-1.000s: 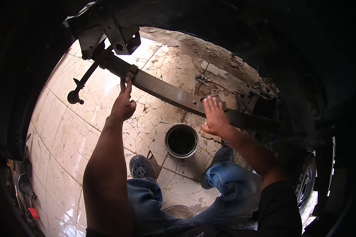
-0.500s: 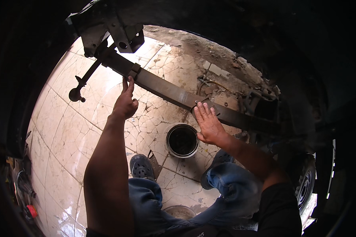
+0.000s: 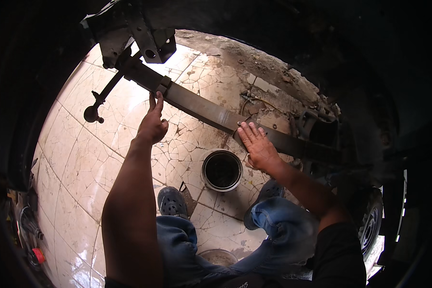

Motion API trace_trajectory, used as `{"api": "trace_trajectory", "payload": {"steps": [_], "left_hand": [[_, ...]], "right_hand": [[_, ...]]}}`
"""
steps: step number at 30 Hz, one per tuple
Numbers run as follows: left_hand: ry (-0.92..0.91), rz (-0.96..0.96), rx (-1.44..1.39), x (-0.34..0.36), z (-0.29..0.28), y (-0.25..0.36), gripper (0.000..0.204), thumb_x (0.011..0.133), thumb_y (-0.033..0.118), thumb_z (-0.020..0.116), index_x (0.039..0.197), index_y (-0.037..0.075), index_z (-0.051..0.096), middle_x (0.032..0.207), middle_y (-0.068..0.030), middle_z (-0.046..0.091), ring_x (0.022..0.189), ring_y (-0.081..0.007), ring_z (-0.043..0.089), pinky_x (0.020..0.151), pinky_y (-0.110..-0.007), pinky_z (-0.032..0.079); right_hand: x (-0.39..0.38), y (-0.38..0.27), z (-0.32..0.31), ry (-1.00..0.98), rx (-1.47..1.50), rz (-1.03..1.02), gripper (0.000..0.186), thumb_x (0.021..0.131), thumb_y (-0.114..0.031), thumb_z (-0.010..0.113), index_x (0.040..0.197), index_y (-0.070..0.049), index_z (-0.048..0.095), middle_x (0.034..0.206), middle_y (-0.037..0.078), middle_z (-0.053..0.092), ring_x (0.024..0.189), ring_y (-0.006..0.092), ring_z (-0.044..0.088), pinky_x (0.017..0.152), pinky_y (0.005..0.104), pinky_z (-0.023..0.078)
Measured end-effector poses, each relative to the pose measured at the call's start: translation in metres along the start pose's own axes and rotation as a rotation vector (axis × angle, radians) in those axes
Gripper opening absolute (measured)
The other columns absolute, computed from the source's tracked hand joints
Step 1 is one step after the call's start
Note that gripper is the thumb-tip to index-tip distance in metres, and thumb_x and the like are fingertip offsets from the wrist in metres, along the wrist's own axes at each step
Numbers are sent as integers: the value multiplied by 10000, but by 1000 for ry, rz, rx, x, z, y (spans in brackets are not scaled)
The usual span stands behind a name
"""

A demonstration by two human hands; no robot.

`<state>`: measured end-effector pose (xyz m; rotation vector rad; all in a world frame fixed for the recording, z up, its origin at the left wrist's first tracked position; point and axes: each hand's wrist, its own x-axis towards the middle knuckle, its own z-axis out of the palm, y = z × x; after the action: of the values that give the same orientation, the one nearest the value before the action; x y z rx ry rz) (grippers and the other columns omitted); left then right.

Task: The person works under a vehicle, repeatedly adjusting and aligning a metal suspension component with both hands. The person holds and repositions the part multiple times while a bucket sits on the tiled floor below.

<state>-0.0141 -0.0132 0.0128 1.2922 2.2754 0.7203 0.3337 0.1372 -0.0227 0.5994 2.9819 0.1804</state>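
A long dark leaf spring point(image 3: 204, 106) runs slantwise across the view, from upper left down to the right. My left hand point(image 3: 153, 126) is at its near edge, with two fingers stretched up beside a metal clip point(image 3: 163, 85) round the spring and the other fingers bent. It grasps nothing that I can see. My right hand point(image 3: 258, 148) lies against the spring farther right, palm down with fingers stretched out. A small bolt-like end shows just above its fingertips. Below the spring, a round dark-bottomed bucket point(image 3: 222, 190) stands on the floor between my feet.
At upper left hang a dark metal bracket point(image 3: 151, 48) and a rod with a ball joint point(image 3: 91, 114). Broken concrete point(image 3: 254, 53) lies at the far side of the cracked tile floor point(image 3: 81, 158). A wheel point(image 3: 371, 223) stands at right, and a red round object point(image 3: 38, 255) at lower left.
My right hand has slid slightly to the right along the spring, and its thumb has drawn in. The left hand stays almost still at the clip.
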Motion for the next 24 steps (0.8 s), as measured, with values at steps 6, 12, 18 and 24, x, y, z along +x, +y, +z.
{"api": "trace_trajectory", "payload": {"steps": [6,12,18,24], "left_hand": [[8,1,4,0,1,-3,938,843,10,509,1593,192,-23,1647,-205,-74,1233,-371,591,960,-354,531],[9,3,-14,-1,0,-1,938,842,9,508,1594,197,-21,1648,-204,-74,1239,-369,587,965,-359,529],[2,-3,-7,0,2,-2,939,842,5,506,1594,198,-21,1648,-198,-90,1238,-367,588,967,-359,527],[30,8,-6,2,5,-10,964,820,10,510,1595,219,-24,1658,-146,-97,1172,-356,618,931,-370,539]], "right_hand": [[5,-12,-14,-72,74,141,992,790,-254,709,1555,29,144,1620,244,155,1493,412,192,1199,518,206],[2,-1,-7,-40,20,32,998,789,-264,717,1547,46,147,1612,255,167,1489,424,194,1202,522,195],[5,-2,-17,-111,53,170,973,804,-241,707,1546,49,148,1612,255,168,1491,411,199,1205,505,193],[3,9,-10,-47,36,46,986,795,-253,715,1537,68,152,1606,271,173,1487,417,207,1197,515,204]]}}
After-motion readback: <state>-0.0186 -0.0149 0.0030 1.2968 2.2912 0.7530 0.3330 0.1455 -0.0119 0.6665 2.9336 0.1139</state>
